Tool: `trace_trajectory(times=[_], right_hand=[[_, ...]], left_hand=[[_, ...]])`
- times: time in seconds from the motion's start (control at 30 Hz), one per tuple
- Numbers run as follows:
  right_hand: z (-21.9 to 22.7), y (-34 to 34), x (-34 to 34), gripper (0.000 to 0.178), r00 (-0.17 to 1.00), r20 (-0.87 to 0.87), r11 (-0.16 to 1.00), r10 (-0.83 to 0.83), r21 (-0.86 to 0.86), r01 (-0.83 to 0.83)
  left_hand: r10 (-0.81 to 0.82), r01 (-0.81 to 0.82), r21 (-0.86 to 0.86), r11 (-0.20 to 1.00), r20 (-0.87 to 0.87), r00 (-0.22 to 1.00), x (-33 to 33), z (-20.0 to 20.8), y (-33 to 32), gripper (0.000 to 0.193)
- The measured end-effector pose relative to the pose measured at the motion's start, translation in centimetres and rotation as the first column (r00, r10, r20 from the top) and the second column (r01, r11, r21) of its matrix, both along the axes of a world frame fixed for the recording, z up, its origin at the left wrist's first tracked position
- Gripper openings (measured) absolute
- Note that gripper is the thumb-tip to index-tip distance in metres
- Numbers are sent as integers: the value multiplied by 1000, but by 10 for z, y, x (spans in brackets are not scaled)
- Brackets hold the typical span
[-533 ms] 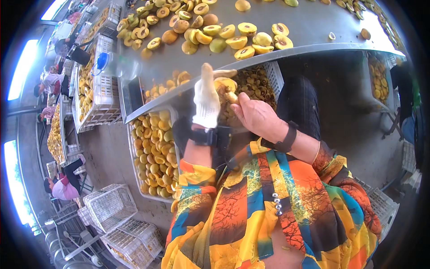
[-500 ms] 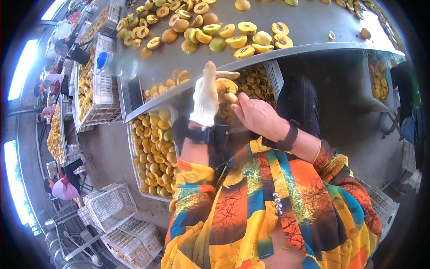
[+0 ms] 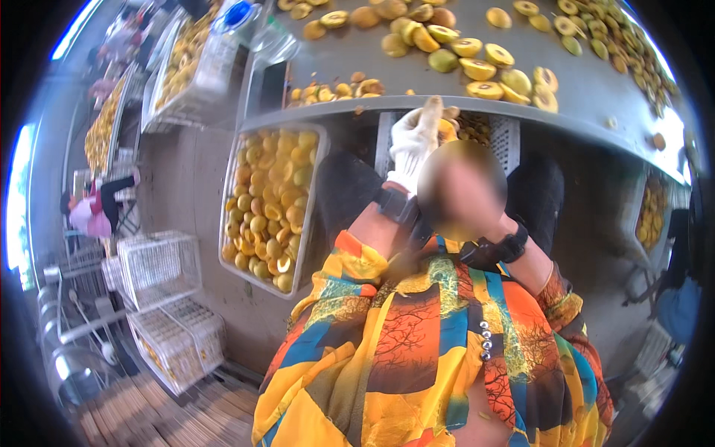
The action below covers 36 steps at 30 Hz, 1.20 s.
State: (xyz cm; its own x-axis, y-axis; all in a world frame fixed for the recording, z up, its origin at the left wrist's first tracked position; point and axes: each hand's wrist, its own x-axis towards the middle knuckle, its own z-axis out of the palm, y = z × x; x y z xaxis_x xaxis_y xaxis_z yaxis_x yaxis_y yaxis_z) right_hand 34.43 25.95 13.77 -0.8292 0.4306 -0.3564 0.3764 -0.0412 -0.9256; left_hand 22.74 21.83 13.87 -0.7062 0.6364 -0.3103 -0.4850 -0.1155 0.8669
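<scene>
My left hand (image 3: 415, 145), in a white knit glove, is closed around a yellow peach half (image 3: 446, 132) just below the metal table's front edge. Its gloved thumb points upward. Bare and close beside it, my right hand (image 3: 468, 190) is smeared by a round blur, so its fingers and anything in them are hidden. Beneath the hands stands a white crate (image 3: 509, 141) holding dark brown scraps. Halved peaches (image 3: 480, 69) lie on the metal table (image 3: 357, 59) beyond my hands, most with the cut face up.
Left of my knees, a white bin (image 3: 225, 223) holds many peach halves. A clear bottle with a blue cap (image 3: 274, 41) stands at the table's left end. White crates (image 3: 160, 268) are stacked farther left, near a seated person (image 3: 93, 212). Another bin (image 3: 633, 223) stands at the right.
The view has swung, shifting the table, bin and crates in the picture. My left hand still grips the peach half. My right hand, earlier holding a small pale-handled tool against it, is now blurred.
</scene>
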Motion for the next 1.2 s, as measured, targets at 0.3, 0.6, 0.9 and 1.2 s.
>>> trace_trajectory(times=[0.3,0.6,0.9,1.2], right_hand=[[-45,9,-3,40,991,121,577,62,-814,64],[-93,37,7,42,936,352,818,-12,-535,212],[-103,18,-1,39,830,558,928,-3,-308,211],[-97,21,-13,39,894,434,977,108,-211,-16]], left_hand=[[-77,86,6,996,506,859,-15,-58,-11,46],[-444,-73,-686,724,-544,712,-85,-29,-88,57],[-569,-797,-591,123,-700,431,-276,-138,-251,51],[-633,-667,-742,71,-550,545,-280,-177,-285,51]])
